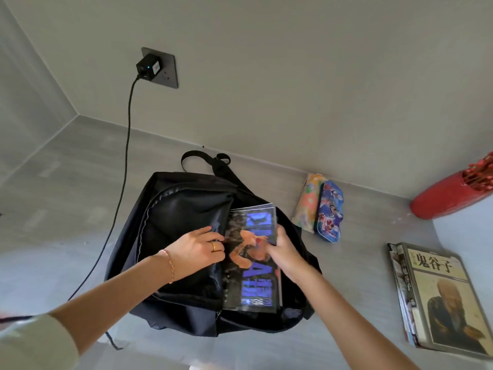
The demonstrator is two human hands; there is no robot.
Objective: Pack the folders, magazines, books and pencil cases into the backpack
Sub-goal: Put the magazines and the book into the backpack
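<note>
A black backpack (pixel 184 209) lies open on the grey surface. A glossy magazine (pixel 253 284) with blue lettering stands partly inside its opening. My left hand (pixel 194 249) grips the edge of the backpack's opening beside the magazine. My right hand (pixel 282 249) grips the magazine's right edge. Two pencil cases lie to the right near the wall: a floral one (pixel 306 201) and a blue one (pixel 330 212). A stack of books (pixel 437 300) lies at the far right, a grey-covered book on top.
A red vase (pixel 442 196) stands at the back right corner. A black charger (pixel 148 67) sits in a wall socket, and its cable (pixel 125 161) runs down past the backpack's left side. The wall stands close behind the backpack.
</note>
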